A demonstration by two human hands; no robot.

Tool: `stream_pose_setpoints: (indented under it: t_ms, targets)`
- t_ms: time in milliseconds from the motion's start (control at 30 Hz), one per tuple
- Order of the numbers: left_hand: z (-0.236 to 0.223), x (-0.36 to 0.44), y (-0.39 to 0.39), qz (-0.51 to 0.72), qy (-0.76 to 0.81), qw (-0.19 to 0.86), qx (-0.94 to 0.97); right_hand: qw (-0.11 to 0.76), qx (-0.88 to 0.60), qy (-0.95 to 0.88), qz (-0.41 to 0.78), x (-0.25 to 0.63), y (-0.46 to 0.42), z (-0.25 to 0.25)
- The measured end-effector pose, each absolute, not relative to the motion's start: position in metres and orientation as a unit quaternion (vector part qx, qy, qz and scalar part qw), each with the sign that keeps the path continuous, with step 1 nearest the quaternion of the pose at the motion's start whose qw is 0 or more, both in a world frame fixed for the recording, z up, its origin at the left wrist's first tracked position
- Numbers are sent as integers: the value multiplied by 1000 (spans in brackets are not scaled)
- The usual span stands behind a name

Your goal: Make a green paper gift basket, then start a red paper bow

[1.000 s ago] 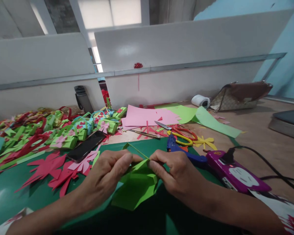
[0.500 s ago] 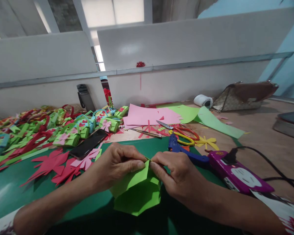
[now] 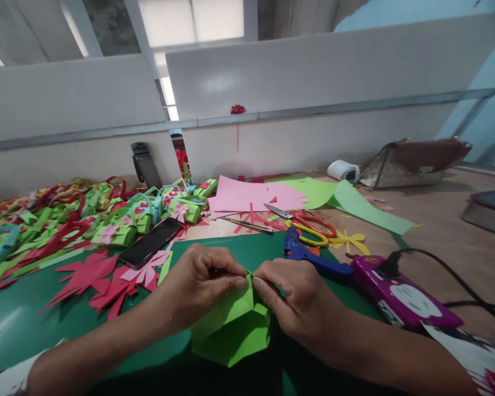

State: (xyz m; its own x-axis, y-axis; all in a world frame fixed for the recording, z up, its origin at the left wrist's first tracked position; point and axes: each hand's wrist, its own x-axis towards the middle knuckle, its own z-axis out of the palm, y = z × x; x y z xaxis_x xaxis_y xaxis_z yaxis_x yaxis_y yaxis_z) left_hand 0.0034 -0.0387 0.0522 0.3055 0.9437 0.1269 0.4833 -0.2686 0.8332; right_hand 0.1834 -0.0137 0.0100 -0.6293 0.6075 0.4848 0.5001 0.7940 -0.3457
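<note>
Both of my hands pinch one folded piece of light green paper over a dark green cutting mat. My left hand has its fingers closed on the paper's upper left edge. My right hand grips the top corner from the right, fingertips touching those of the left. The paper hangs below my fingers, partly folded into a pocket shape.
A black phone, red and pink paper flowers and a heap of small paper baskets lie left. Behind are pink sheets, scissors and a blue glue gun. A purple power strip, tape roll and bag sit right.
My hands have drawn closer together on the green paper, and the thin strip sticking up a second ago is folded down. The paper has shifted slightly toward me.
</note>
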Motion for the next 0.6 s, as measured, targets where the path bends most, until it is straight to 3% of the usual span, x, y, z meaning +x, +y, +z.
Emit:
stream_pose_setpoints:
  t_ms: [367, 600]
  targets:
    - [54, 6, -38, 295, 540, 361, 701, 302, -300, -898, 115, 184, -12, 8]
    - [50, 7, -39, 312, 507, 302, 744, 309, -299, -893, 131, 181, -11, 7]
